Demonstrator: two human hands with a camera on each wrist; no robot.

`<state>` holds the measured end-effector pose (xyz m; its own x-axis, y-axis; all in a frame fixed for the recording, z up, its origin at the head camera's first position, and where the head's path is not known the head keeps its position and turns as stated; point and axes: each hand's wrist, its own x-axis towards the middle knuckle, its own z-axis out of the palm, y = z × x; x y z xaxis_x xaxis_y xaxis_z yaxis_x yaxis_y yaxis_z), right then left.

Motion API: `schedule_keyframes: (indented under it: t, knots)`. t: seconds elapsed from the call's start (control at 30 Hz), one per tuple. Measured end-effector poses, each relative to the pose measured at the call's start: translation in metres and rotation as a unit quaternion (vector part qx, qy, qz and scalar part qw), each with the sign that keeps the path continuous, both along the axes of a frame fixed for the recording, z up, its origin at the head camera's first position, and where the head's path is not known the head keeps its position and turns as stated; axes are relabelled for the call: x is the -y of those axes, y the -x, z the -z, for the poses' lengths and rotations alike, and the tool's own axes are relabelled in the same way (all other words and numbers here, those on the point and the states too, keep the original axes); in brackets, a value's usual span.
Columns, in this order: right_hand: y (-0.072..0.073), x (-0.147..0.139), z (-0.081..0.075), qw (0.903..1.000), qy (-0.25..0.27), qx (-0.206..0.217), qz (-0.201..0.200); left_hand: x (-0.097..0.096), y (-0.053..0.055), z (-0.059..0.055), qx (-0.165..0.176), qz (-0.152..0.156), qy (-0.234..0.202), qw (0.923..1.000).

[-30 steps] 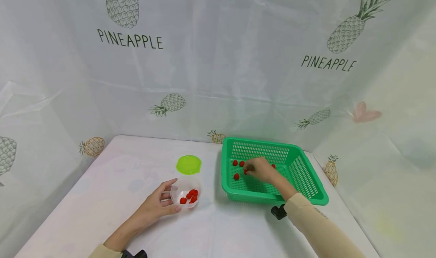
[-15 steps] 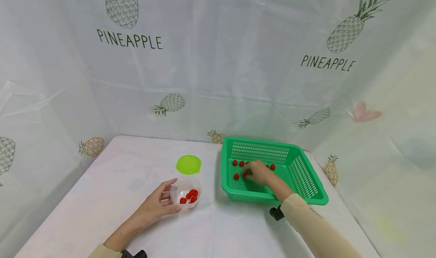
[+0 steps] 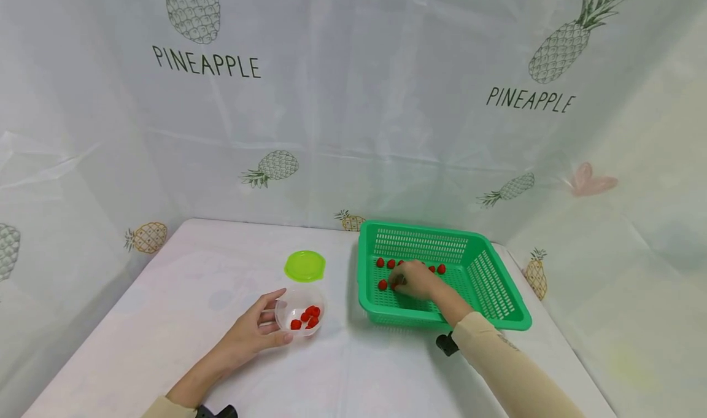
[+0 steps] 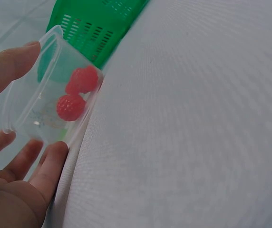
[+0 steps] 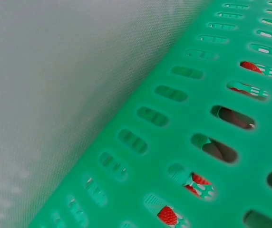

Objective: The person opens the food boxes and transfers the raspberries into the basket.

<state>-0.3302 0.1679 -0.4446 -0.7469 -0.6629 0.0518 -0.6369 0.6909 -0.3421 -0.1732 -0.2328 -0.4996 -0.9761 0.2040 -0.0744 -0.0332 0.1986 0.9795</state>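
Note:
My left hand (image 3: 251,332) holds a clear plastic tub (image 3: 287,310), thumb on the near side and fingers around the left. Several red raspberries (image 3: 312,322) lie inside it; in the left wrist view the tub (image 4: 50,80) shows the thumb at its rim. My right hand (image 3: 417,280) reaches into a green slotted basket (image 3: 386,317), fingers curled down, pinching a raspberry (image 3: 394,286) mostly covered by the fingertips. Other raspberries (image 3: 383,285) lie around it on the basket floor. The basket wall (image 5: 140,156) hides most of that hand in the right wrist view.
A lime-green round lid (image 3: 305,266) lies flat behind the tub. The basket stands at the back right of the white-covered table (image 3: 342,381), near a white pineapple-print sheet (image 3: 381,99) hanging behind.
My right hand has shifted slightly left and toward me inside the basket, uncovering raspberries behind it. The left hand and tub have stayed in place.

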Motion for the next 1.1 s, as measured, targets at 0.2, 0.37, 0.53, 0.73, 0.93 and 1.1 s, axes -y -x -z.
schedule_keyframes:
  t: [0.2,0.37,0.53,0.73,0.93,1.1]
  knots:
    - [0.002,0.002,0.000,0.9999,-0.005,0.009,0.003,0.000,0.000,0.000,-0.005,0.001,-0.002,1.0000]
    - [0.003,0.003,-0.002,0.9998,-0.008,0.016,0.003,0.000,0.000,-0.002,-0.001,-0.003,-0.004,1.0000]
    - [0.003,0.001,0.000,0.9997,-0.007,0.019,0.010,-0.001,-0.001,-0.003,0.001,0.000,-0.008,1.0000]
    - [-0.001,-0.002,-0.009,0.9996,0.004,0.012,0.025,-0.002,-0.002,-0.002,0.003,0.001,-0.011,0.9999]
    - [-0.009,-0.003,-0.024,0.9990,0.027,0.001,0.034,-0.003,-0.002,-0.001,0.002,0.001,-0.011,0.9999]
    - [-0.018,0.003,-0.040,0.9970,0.065,-0.029,0.028,-0.002,-0.001,0.000,-0.006,0.005,-0.014,0.9999]
